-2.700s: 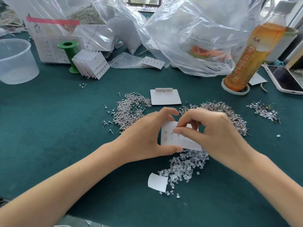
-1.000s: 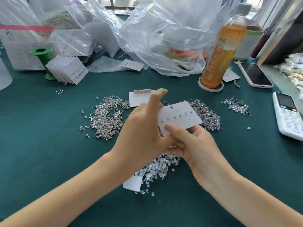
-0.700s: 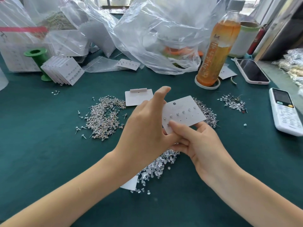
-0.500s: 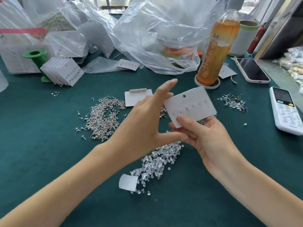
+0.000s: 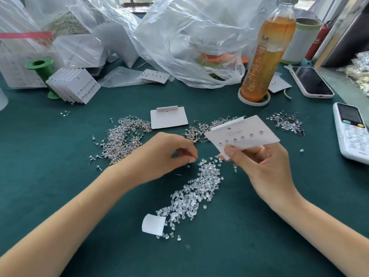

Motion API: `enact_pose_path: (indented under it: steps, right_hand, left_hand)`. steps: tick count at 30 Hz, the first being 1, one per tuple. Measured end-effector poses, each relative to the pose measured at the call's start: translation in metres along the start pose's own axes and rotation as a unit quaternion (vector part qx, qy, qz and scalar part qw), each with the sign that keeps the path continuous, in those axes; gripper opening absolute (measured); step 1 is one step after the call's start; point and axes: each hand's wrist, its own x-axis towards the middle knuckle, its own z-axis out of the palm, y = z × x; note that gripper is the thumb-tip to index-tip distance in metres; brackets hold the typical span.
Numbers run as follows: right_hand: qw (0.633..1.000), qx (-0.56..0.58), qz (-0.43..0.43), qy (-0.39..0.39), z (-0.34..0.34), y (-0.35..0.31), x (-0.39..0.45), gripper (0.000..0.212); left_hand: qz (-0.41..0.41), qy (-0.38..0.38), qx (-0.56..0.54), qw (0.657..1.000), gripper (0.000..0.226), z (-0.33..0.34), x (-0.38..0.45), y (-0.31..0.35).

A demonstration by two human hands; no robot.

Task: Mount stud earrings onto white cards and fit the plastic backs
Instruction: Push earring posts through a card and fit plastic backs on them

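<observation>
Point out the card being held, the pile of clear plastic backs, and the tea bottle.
card (image 5: 249,134), head view, printed face near the studs
pile of clear plastic backs (image 5: 193,194), head view, pile's middle
tea bottle (image 5: 265,56), head view, label

A single head-worn camera looks forward and steeply down over the table (image 5: 60,192) from close above. Both forearms enter from the bottom edge. Wide-angle bending blurs the far bags (image 5: 195,37), perhaps against a window.

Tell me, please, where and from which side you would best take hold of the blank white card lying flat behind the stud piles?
I would pinch the blank white card by its raised folded tab along the far edge, coming from above, since the rest lies flat on the green cloth.
</observation>
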Motion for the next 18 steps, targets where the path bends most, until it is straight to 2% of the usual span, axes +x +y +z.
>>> enact_pose_path:
  steps: [3,12,18]
  right_hand:
    - [1.000,-0.005,-0.005,-0.007,0.001,0.001,0.000,0.031]
    - [1.000,0.002,-0.017,-0.006,0.000,0.003,0.000,0.032]
    - [0.997,-0.024,-0.065,-0.023,-0.003,0.007,-0.002,0.026]
  left_hand:
    - [0.006,0.017,-0.007,1.000,0.011,0.003,0.003,0.003]
    - [0.032,0.000,0.006,0.999,0.008,0.007,0.011,0.007]
    - [0.024,0.007,-0.021,0.999,0.005,0.010,0.012,0.005]
